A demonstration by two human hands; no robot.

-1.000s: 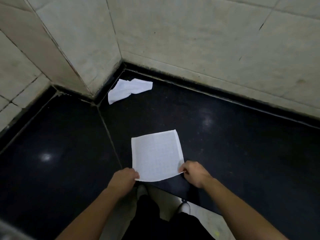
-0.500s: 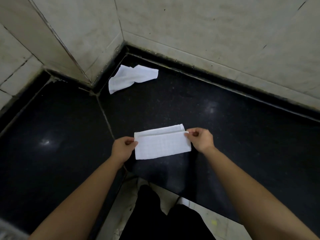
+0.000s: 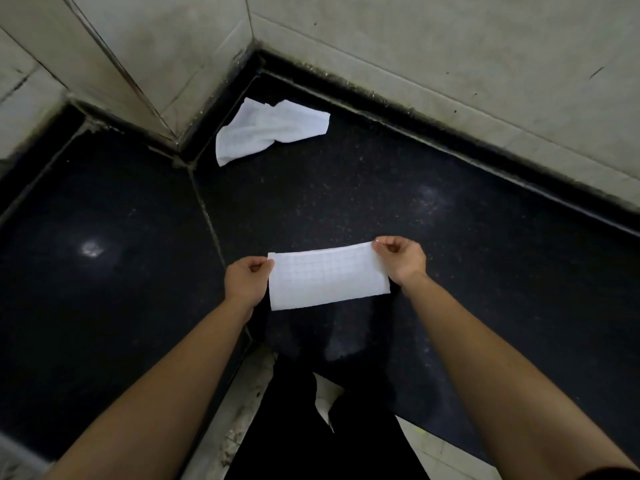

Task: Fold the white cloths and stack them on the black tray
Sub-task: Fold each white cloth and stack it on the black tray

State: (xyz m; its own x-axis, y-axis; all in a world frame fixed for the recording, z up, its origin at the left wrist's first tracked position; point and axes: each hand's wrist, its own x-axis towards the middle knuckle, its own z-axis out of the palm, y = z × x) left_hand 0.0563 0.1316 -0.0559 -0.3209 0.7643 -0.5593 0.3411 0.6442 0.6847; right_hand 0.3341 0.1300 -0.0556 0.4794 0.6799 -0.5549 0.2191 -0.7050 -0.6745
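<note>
A white gridded cloth [image 3: 327,277], folded in half into a wide rectangle, lies on the black counter [image 3: 450,244] in front of me. My left hand [image 3: 247,280] pinches its upper left corner. My right hand [image 3: 401,259] pinches its upper right corner. A second white cloth [image 3: 268,129] lies crumpled and unfolded in the far corner of the counter, against the wall. No separate black tray can be told apart from the black surface.
Pale tiled walls [image 3: 415,46] close off the counter at the back and left. A seam [image 3: 207,216] runs down the black surface left of the folded cloth. The counter's front edge [image 3: 242,393] sits just above my dark trousers.
A second ago the cloth lay flat and square with my hands on its near corners. Both hands brought that near edge away from me, folding it in half, and now hold the far corners.
</note>
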